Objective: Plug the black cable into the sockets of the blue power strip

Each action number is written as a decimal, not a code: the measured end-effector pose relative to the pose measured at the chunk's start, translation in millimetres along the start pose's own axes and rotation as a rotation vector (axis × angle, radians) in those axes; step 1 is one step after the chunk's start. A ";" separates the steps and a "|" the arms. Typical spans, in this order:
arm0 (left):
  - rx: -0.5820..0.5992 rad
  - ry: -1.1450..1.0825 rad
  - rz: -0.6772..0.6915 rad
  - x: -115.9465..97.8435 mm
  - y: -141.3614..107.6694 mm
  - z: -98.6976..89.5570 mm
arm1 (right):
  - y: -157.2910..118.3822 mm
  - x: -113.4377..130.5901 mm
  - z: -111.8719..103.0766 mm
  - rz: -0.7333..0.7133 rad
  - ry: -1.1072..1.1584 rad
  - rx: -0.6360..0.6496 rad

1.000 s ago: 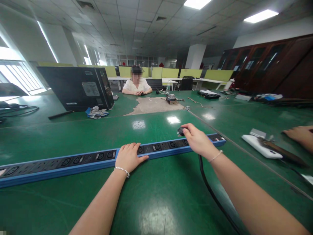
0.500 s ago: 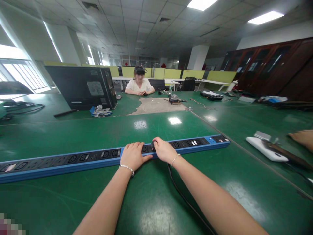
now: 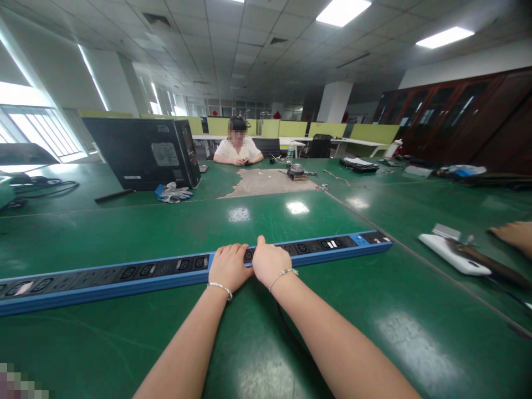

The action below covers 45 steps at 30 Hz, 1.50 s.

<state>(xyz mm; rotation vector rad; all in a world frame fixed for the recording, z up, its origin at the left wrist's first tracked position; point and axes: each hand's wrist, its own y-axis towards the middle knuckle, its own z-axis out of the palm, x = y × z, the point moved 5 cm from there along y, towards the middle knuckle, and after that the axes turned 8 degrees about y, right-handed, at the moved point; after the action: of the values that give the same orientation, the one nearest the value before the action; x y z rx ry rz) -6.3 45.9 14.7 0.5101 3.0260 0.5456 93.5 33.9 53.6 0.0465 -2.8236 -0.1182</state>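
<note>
A long blue power strip [image 3: 166, 282] with a row of black sockets lies across the green table in front of me. My left hand [image 3: 228, 267] is closed over its middle, fingers on the far edge and thumb toward the near side. Right beside it, my right hand [image 3: 271, 262] is closed over the strip, its thumb raised on top. It grips the plug of a black power cord [image 3: 286, 326], which runs down under my right forearm. The plug itself is hidden by the hand, so how deep it sits in a socket cannot be seen.
A black computer case [image 3: 145, 152] stands at the back left, with gloves [image 3: 173, 193] before it. A person [image 3: 236, 149] sits across the table. To the right lie a white device [image 3: 453, 255] and, at the edge, another person's hand [image 3: 513, 235].
My right hand has turned over the plug and shifted slightly left toward my left hand; the plug, visible before, is now covered. The strip appears slightly farther right in view.
</note>
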 end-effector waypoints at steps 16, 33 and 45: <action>-0.062 -0.003 0.008 -0.1 -0.5 1.1 | 21.1 -22.1 -0.7 0.077 0.117 0.107; -0.027 -0.019 -0.008 0.1 0.0 0.7 | 21.4 -12.0 -1.5 0.058 0.045 0.174; 0.025 -0.019 -0.011 0.6 0.9 0.8 | 11.5 -8.3 6.7 0.105 0.040 0.153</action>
<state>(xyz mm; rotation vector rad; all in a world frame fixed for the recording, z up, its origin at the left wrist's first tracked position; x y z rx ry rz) -6.6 47.2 14.3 0.4971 3.0197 0.5005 99.1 46.3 45.6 -0.0647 -2.7830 0.1212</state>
